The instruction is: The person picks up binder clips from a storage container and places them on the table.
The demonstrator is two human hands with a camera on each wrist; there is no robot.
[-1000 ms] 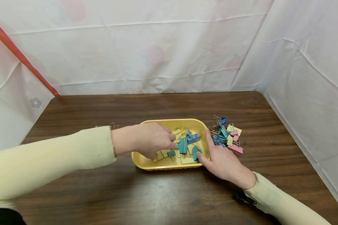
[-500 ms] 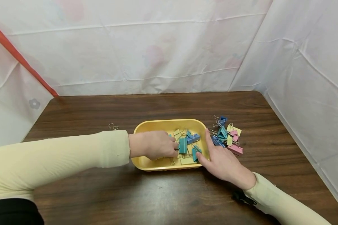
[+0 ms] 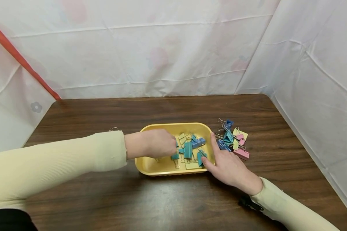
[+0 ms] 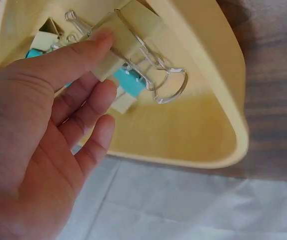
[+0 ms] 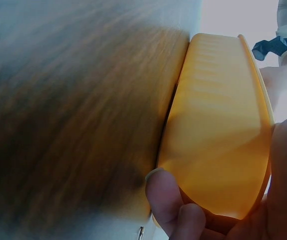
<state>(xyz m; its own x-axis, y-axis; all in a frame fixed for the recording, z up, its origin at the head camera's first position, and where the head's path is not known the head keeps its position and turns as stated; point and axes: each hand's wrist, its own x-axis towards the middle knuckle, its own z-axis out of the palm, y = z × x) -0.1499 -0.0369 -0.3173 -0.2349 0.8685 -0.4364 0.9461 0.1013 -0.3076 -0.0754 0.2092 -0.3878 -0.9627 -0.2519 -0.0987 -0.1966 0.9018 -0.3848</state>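
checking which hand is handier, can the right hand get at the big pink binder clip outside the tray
Probably yes: the big pink binder clip lies beside the right hand, at the near edge of the pile, its near side uncovered. But that hand would likely need to release the yellow tray first.

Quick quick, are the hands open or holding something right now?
Left hand: holding, pinching a pale yellow binder clip.
Right hand: holding, gripping one end of the yellow tray.
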